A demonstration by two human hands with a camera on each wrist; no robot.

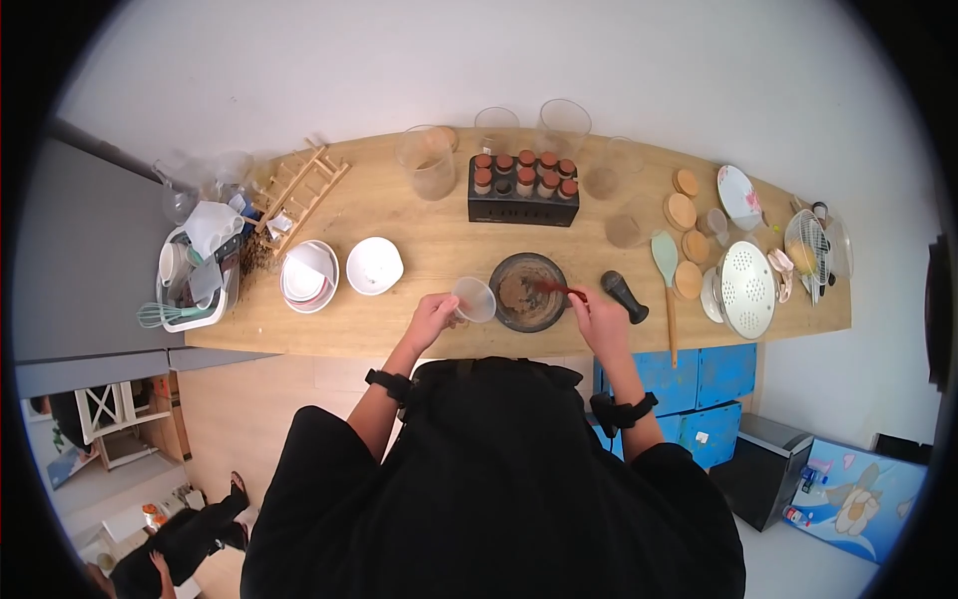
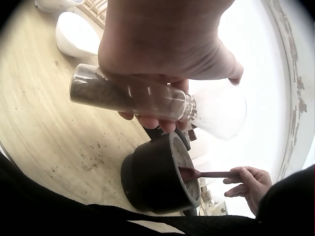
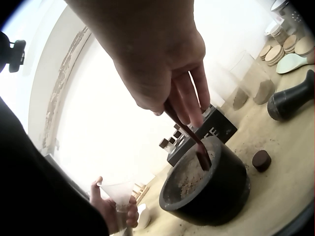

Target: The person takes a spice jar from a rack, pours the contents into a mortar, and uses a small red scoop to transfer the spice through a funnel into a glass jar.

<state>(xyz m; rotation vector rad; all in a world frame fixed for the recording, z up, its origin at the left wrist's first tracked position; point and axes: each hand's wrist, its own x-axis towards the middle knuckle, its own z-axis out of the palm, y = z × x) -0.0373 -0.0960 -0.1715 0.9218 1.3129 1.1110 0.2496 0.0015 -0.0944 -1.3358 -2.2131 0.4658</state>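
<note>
My left hand (image 1: pixel 431 319) grips a clear glass vial (image 2: pixel 128 96) partly filled with dark powder, its fingers curled round the side. A translucent funnel (image 2: pixel 224 110) sits in the vial's mouth. My right hand (image 1: pixel 603 321) pinches the handle of a dark reddish spoon (image 3: pixel 183 127). The spoon's bowl is down inside a black mortar (image 3: pixel 221 194), which contains brownish ground powder. To the left of the mortar in the head view, the funnel stands close to its rim. A dark round cap (image 3: pixel 261 161) lies on the table beside the mortar.
Behind the mortar stands a black rack (image 1: pixel 523 208) of red-capped vials, with clear containers around it. A black pestle (image 1: pixel 624 298) and green spatula (image 1: pixel 665 260) lie to the right, near a white colander (image 1: pixel 746 290). White bowls (image 1: pixel 375 266) sit left. Powder specks dot the table.
</note>
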